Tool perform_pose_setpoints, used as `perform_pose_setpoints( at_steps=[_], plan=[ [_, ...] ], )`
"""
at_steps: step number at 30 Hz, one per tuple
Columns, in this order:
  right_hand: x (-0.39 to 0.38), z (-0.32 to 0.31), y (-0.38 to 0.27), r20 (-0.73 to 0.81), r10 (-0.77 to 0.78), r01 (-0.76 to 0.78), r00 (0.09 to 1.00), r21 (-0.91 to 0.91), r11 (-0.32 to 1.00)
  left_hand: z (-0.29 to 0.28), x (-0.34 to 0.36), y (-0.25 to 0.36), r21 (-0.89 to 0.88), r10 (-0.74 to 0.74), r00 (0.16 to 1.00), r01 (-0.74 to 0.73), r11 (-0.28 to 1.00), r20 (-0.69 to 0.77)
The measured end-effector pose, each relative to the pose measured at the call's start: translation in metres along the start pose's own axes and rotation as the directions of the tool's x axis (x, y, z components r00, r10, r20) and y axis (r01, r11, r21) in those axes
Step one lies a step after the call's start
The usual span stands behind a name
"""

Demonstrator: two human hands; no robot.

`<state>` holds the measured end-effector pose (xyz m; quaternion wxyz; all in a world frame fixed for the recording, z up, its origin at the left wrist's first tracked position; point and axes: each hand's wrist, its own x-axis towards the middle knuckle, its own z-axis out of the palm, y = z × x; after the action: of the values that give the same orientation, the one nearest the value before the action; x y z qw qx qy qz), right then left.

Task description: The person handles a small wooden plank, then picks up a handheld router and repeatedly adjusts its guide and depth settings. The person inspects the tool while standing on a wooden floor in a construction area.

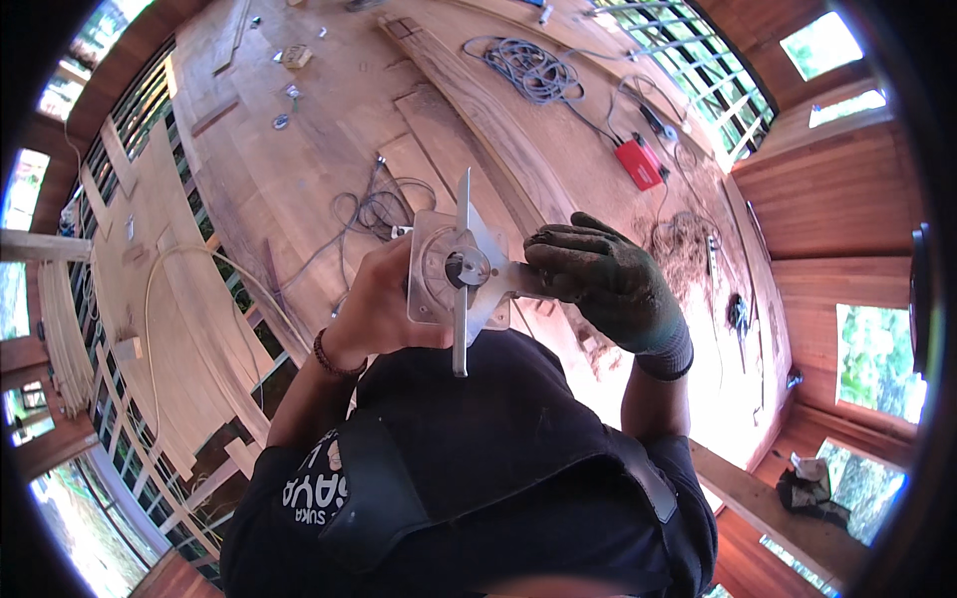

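In front of my chest I hold what looks like a trim router point(431, 289), its clear square base plate turned up toward me. A metal edge guide point(486, 239) with a long thin upright plate runs across the base, around a dark round centre opening. My bare left hand point(374, 299) is closed round the tool's left side, a dark bracelet at the wrist. On the other side, my right hand point(610, 281) wears a dirty dark work glove. Its fingers are pressed together against the guide's short right arm; the fingertips are partly hidden.
Wooden planks point(469, 110) lie over the board floor. A coiled grey cable point(523, 70) is at the far right, near a red box point(638, 163). Another tangled cable point(374, 209) lies just beyond my left hand. Sawdust point(688, 239) is heaped at right; floor gaps show bars at left.
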<state>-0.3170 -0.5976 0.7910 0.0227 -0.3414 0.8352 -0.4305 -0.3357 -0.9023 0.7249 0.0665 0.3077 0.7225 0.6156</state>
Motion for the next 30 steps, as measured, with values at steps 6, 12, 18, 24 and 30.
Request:
perform_pose_setpoints(
  at_steps=[6, 12, 18, 24, 30],
  plan=[
    [-0.014, -0.005, 0.001, -0.046, -0.148, 0.143, 0.988, -0.098, 0.985, 0.020, 0.008, -0.002, -0.089, 0.107, 0.992, -0.101, 0.991, 0.068],
    [-0.023, -0.001, -0.007, -0.320, 0.007, -0.101, 0.947, -0.279, 0.955, 0.024, -0.003, 0.016, 0.096, -0.004, 0.997, 0.011, 0.995, -0.075],
    [-0.023, 0.025, -0.025, -0.372, 0.047, -0.223, 0.927, -0.445, 0.868, 0.040, -0.016, 0.028, 0.245, 0.020, 0.979, 0.031, 0.969, -0.201],
    [-0.018, 0.037, -0.025, -0.439, 0.016, -0.224, 0.898, -0.427, 0.876, 0.044, -0.026, 0.032, 0.315, 0.049, 0.970, 0.029, 0.949, -0.238],
    [-0.018, 0.041, -0.022, -0.442, -0.036, -0.195, 0.897, -0.467, 0.863, 0.050, -0.033, 0.029, 0.340, 0.010, 0.967, 0.079, 0.937, -0.254]
  ],
)
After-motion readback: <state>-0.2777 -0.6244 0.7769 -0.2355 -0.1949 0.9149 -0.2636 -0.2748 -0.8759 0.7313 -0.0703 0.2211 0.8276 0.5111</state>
